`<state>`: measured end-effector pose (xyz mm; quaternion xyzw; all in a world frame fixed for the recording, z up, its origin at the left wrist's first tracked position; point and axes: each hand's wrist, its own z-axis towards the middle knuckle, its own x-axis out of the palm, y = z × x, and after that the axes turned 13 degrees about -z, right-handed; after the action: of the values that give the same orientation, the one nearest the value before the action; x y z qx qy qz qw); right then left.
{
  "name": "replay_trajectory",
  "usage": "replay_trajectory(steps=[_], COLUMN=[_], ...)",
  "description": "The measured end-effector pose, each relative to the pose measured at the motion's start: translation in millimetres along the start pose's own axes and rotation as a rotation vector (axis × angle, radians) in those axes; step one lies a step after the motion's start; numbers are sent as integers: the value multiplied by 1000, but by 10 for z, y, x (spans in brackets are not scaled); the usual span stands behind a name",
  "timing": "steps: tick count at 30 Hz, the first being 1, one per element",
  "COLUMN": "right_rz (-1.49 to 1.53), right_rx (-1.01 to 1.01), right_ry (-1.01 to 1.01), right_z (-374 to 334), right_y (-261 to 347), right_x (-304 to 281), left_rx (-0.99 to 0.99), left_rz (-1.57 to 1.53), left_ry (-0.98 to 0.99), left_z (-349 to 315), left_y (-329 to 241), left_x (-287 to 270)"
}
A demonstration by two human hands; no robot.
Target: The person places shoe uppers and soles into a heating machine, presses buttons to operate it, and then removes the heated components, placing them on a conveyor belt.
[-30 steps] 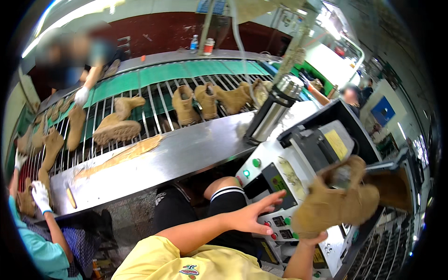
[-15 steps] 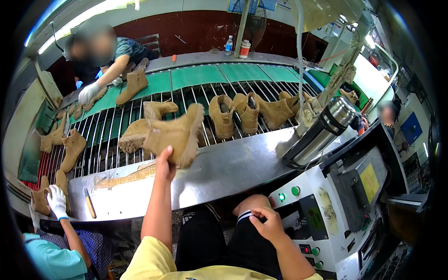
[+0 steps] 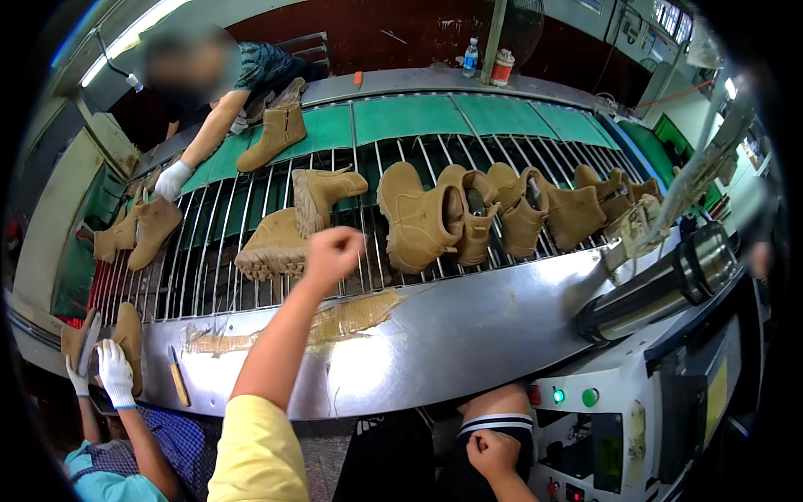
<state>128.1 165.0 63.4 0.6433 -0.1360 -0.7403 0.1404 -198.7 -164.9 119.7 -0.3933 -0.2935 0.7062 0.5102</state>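
Note:
My left hand (image 3: pixel 335 253) is a loose fist above the bar conveyor (image 3: pixel 216 243), with nothing seen in it. Just beyond it a tan ankle boot (image 3: pixel 322 201) lies tipped over against another tan boot (image 3: pixel 276 243) whose lugged sole faces me. To the fist's right, apart from it, another tan boot (image 3: pixel 416 219) rests on the bars at the left end of a row of boots (image 3: pixel 520 213). Low at my thigh, my right hand (image 3: pixel 493 453) has its fingers curled, holding nothing visible.
A metal ledge (image 3: pixel 468 322) edges the conveyor, with a knife (image 3: pixel 178 378) on it. At right are a steel flask (image 3: pixel 657 284) and a control box (image 3: pixel 619 376). Gloved co-workers' hands (image 3: pixel 115 372) (image 3: pixel 173 180) are at left; a boot (image 3: pixel 274 134) stands on the green belt.
The boot my left hand held now rests at the row's left end, and that hand has let go. My right hand stays low by my thigh. The view has swung left.

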Motion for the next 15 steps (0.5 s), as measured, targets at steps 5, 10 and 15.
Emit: replay_trajectory(steps=[5, 10, 15], right_rz=[14, 100, 40], right_rx=[26, 52, 49], right_ry=[35, 21, -65], right_z=[73, 210, 285], right_y=[-57, 60, 238], right_x=[41, 3, -161], left_rx=[-186, -506, -708], left_rz=[178, 727, 973], left_ry=[-363, 91, 207], left_z=[485, 747, 870], left_y=[788, 1644, 1628], left_x=[-1134, -1442, -1233])
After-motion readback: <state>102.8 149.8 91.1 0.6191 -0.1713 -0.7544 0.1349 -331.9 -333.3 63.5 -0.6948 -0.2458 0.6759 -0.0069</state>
